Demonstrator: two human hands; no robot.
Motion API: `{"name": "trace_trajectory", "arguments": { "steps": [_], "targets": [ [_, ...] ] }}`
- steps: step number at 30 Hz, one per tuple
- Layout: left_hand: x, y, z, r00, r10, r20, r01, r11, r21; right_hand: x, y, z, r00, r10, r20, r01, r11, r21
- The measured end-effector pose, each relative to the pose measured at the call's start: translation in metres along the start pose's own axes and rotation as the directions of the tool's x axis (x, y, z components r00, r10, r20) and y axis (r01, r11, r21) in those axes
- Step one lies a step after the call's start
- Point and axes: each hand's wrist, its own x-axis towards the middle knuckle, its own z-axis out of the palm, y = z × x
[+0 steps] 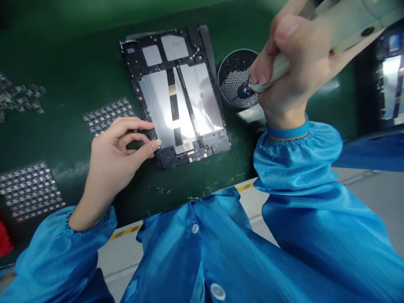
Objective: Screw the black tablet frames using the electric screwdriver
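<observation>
An opened tablet (pixel 206 99) lies on the green work surface, its silvery inside, black frame and dark ribbon cables facing up. At its lower left edge, the thumb and forefinger of my left hand (pixel 121 145) close on the frame. My right hand (pixel 292 67) is wrapped around a pale electric screwdriver (pixel 352 27), which slants down to the left. Its dark tip is inside a round screw tray (pixel 235 82) with a perforated face, just right of the tablet. Whether a screw sits on the tip is too small to tell.
Left of the tablet lies a panel of small circuit boards (pixel 109 112), with a larger panel (pixel 31 189) nearer me. Loose small boards (pixel 20 97) are heaped at far left. Another opened tablet (pixel 391 80) shows at the right edge. Yellow-black tape (pixel 126 231) marks the table's front edge.
</observation>
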Motion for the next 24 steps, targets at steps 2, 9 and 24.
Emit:
{"name": "trace_trajectory", "arguments": {
  "steps": [2, 9, 24],
  "targets": [
    [0.001, 0.000, 0.001, 1.000, 0.001, -0.001, -0.001, 1.000, -0.014, -0.001, -0.003, 0.003, 1.000, 0.020, -0.013, -0.021, 0.999, -0.035],
    [0.007, 0.001, 0.001, 0.999, -0.023, 0.025, 0.024, 0.999, -0.044, 0.004, -0.009, 0.002, 0.994, 0.109, 0.013, -0.109, 0.994, 0.016],
    [0.056, 0.017, 0.000, 0.958, -0.081, 0.275, 0.052, 0.992, 0.112, 0.009, -0.034, -0.016, 0.934, 0.344, 0.099, -0.332, 0.936, -0.121]
  ]
}}
